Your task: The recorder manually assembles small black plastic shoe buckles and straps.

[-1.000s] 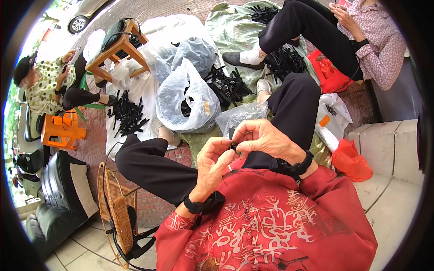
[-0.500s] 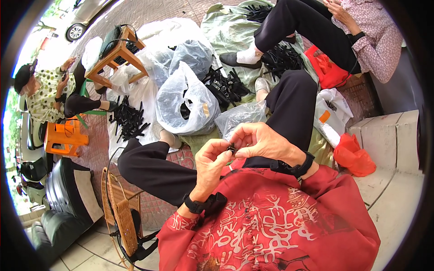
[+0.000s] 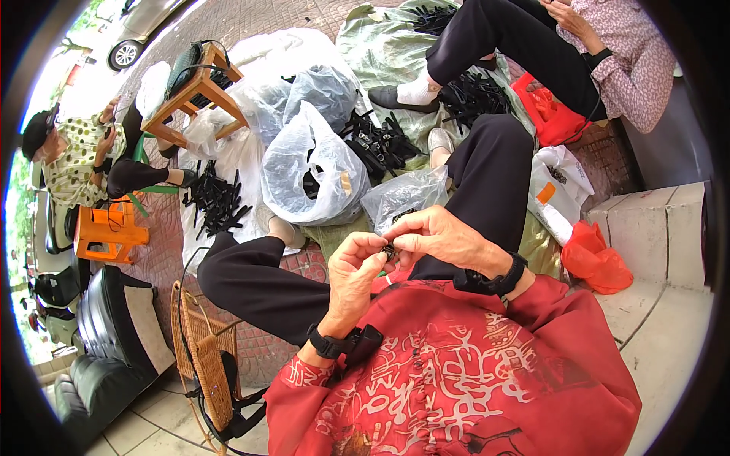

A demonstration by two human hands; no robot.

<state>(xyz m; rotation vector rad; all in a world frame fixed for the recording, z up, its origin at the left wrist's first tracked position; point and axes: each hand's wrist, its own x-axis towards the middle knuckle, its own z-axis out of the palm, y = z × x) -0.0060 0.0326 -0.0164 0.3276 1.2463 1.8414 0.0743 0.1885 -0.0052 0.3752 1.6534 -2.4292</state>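
A small dark piece with a shiny edge is pinched between my two hands above my lap; its exact kind is too small to make out. My left hand grips it from the left with thumb and forefinger. From the right, the bent thumb and fingertips of my right hand close on the same piece, covering part of it. Just beyond the hands, a clear plastic bag with small dark bits lies by my legs. A larger translucent bag with black pieces inside stands farther left.
Black strap-like pieces lie in piles at left and beyond the bags. A wooden stool, an orange stool and a wicker chair stand at left. Red bags lie right. Two other people sit nearby.
My right thumb and fingers have shifted closer around the small dark piece, which appears slightly turned. My left hand stays almost in place.
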